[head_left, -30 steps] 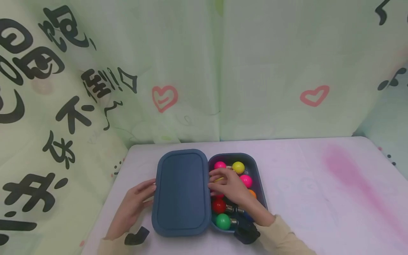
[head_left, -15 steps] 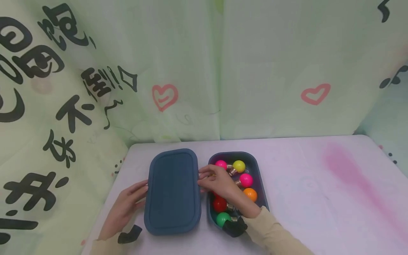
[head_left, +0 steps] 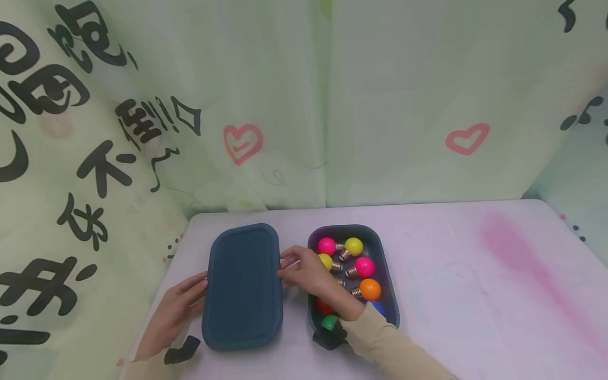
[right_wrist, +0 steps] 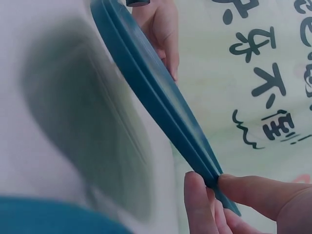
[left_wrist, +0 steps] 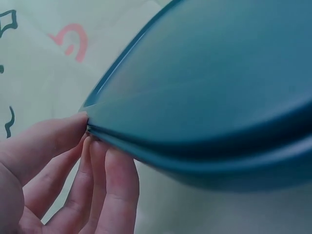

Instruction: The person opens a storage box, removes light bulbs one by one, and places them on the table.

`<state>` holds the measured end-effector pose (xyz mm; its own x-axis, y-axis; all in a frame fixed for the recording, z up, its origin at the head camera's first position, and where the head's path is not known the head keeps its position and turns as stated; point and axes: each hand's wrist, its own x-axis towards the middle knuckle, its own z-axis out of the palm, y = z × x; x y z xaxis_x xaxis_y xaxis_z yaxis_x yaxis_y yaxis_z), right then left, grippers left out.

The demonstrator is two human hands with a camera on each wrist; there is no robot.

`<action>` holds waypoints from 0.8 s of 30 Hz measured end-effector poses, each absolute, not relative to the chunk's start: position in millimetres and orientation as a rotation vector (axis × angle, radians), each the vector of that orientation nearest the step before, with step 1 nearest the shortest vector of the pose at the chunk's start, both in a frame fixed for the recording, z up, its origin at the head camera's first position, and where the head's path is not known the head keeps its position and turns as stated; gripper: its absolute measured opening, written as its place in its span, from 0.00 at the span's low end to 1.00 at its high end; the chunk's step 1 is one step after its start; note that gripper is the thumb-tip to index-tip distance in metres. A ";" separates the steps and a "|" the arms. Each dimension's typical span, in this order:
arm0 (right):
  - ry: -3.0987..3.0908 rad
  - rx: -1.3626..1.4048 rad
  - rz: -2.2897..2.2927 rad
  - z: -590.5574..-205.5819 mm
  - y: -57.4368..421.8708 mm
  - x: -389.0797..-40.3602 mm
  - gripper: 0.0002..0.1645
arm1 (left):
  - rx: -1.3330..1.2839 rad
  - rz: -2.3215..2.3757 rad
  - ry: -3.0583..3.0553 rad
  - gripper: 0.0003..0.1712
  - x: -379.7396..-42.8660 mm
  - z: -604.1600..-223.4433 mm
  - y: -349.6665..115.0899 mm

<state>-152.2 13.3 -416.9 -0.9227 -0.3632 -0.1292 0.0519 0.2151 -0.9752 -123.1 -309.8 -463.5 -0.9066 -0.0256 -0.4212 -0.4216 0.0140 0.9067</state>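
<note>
A dark blue rectangular lid with rounded corners is held up between both hands, its shadow on the table showing below it in the right wrist view. My left hand pinches its left edge, thumb on top and fingers underneath. At the opposite edge, my right hand pinches the rim between thumb and fingers. To the right stands a matching dark blue box, uncovered, holding several coloured light bulbs, among them an orange bulb and a pink bulb. My right forearm hides part of the box.
The box and lid are over a pale table with a pink smear on its right side. A light green curtain with hearts and black characters hangs behind and along the left.
Both hands have carried the lid leftward, away from the box's left edge, opening a gap between them. More of the bulbs in the upper part of the box show now.
</note>
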 end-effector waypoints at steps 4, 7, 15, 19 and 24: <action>2.176 -0.272 -1.724 -417.4 6.9 -156.0 0.21 | -0.495 1.944 2.016 0.42 -124.2 -464.0 -315.2; 2.162 -0.251 -1.694 -416.8 3.6 -157.8 0.21 | -0.500 1.922 2.025 0.43 -125.2 -465.1 -318.2; 2.192 -0.225 -1.533 -414.1 -5.9 -162.9 0.25 | -0.509 1.917 2.039 0.41 -125.5 -471.9 -323.8; 2.212 -0.212 -1.459 -416.2 -10.8 -165.3 0.25 | -0.511 1.909 2.056 0.40 -124.0 -473.0 -325.7; 2.223 -0.217 -1.401 -418.0 -15.2 -168.0 0.25 | -0.530 1.927 2.087 0.37 -122.8 -471.9 -326.0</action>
<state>-168.0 -15.2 -418.0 -0.8627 -0.3868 -0.3257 0.1270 0.4577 -0.8800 -122.8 -326.0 -471.9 -0.9022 -0.0944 -0.4210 -0.4271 0.0583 0.9023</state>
